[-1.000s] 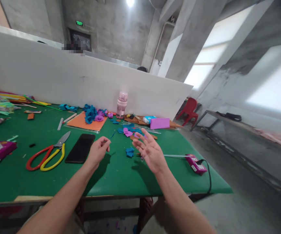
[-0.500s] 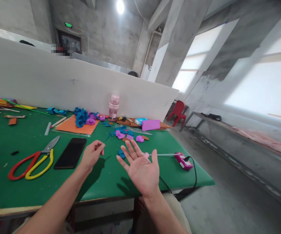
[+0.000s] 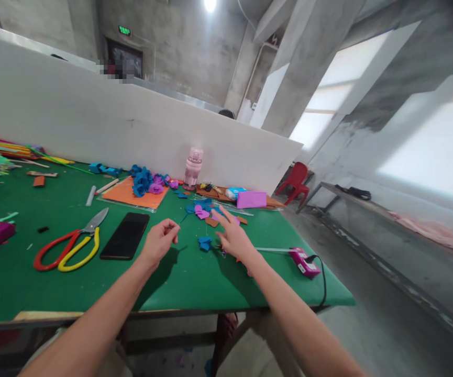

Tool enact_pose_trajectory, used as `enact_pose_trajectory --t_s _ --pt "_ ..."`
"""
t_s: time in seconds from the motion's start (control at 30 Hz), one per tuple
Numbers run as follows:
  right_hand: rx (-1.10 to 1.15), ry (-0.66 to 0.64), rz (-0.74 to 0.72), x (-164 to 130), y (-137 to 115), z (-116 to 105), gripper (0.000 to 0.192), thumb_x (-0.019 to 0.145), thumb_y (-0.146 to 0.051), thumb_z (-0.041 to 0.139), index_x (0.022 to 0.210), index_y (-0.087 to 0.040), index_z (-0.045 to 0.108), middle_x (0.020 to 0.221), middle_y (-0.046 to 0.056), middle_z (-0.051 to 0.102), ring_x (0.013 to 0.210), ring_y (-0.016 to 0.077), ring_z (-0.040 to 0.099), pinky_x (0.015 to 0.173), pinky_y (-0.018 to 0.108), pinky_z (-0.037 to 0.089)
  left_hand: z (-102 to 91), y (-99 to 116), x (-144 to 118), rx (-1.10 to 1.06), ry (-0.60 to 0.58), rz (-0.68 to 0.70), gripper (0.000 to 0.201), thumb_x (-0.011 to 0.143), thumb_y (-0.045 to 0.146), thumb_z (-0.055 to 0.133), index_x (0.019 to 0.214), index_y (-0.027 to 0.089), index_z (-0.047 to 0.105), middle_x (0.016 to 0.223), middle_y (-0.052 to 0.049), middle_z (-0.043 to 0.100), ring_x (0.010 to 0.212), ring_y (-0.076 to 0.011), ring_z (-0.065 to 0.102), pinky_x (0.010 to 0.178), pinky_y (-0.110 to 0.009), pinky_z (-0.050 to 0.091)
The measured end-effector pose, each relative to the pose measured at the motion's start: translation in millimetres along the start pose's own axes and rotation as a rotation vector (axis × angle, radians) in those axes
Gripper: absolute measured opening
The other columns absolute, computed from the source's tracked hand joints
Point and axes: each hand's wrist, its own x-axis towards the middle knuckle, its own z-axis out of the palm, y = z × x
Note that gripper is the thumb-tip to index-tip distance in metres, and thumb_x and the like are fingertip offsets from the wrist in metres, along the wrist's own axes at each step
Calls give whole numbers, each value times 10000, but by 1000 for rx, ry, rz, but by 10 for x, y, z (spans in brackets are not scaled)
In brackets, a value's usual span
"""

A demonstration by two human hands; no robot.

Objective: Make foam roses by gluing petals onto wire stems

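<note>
Your right hand (image 3: 234,238), fingers spread and empty, reaches over the blue and purple foam petal scraps (image 3: 203,211) mid green worktop (image 3: 22,288). Your left hand (image 3: 159,242) hovers loosely curled, thumb meeting fingertips, beside the black phone (image 3: 125,236).

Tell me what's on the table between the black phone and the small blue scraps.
In the head view, the left hand, loosely curled, hovers between the black phone and the blue scraps; bare green table lies beneath.

Green lit sign (image 3: 124,30) above far doorway, characters too small to read
</note>
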Motion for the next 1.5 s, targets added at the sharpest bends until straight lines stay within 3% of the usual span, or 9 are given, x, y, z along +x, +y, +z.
enact_pose_trajectory --t_s 0.13,0.37,0.57,0.77,0.9,1.03,1.13,1.3,1.5 --pt "-448 -182 -261 101 66 164 254 728 -167 611 960 -255 665 1308 51 474 1300 324 233 1022 622 31 12 5 -2 6 -6 6 229 714 388 522 663 165 506 452 57 488 385 -58 344 423 -184 266" --pt "-625 -269 -336 206 196 480 125 740 -141 581 734 -204 689 1147 57 597 1250 297 321 1024 600 -66 28 -12 -4 3 -27 7 222 718 380 521 660 167 507 454 60 490 391 -61 347 436 -190 268" --pt "-452 -191 -185 193 239 493 174 754 -133 530 677 -211 664 1057 49 638 1167 239 415 1027 589 11 26 18 -22 -10 -34 6 212 717 370 523 664 165 507 458 54 491 402 -64 349 442 -194 271" --pt "-182 -187 93 244 250 435 81 675 -153 601 637 -198 656 1081 74 632 1145 267 452 988 612 113 25 24 -32 1 -31 3 215 713 372 527 651 168 504 452 53 491 414 -68 360 449 -194 278" --pt "-84 -148 137 272 223 361 48 670 -194 619 641 -192 658 1044 70 649 1041 214 540 967 455 306 33 25 -31 -26 -27 -23 217 703 377 545 666 166 509 454 49 492 421 -70 371 441 -191 273" --pt "310 -28 286 137 70 312 156 677 -326 634 720 -178 658 843 36 677 803 165 605 785 318 437 63 73 -56 -107 -40 -114 253 665 400 592 708 157 534 442 72 449 373 -46 292 398 -186 216" --pt "593 22 421 -38 -104 355 245 651 -395 656 744 -168 647 719 4 647 660 135 569 638 261 433 93 111 -91 -139 -76 -160 275 643 413 607 686 147 550 452 74 433 360 -33 247 379 -190 179" --pt "733 98 503 -232 -280 478 245 640 -389 672 713 -157 638 662 -7 610 611 112 525 582 232 399 161 98 -141 -118 -204 -226 331 608 363 630 861 150 605 461 89 407 360 -42 243 366 -193 157" --pt "646 226 447 -304 -252 471 237 703 -390 626 739 -156 632 699 22 632 642 143 552 612 258 433 225 9 -148 -6 -292 -257 289 566 395 678 586 149 528 438 92 352 366 -31 215 369 -199 147"
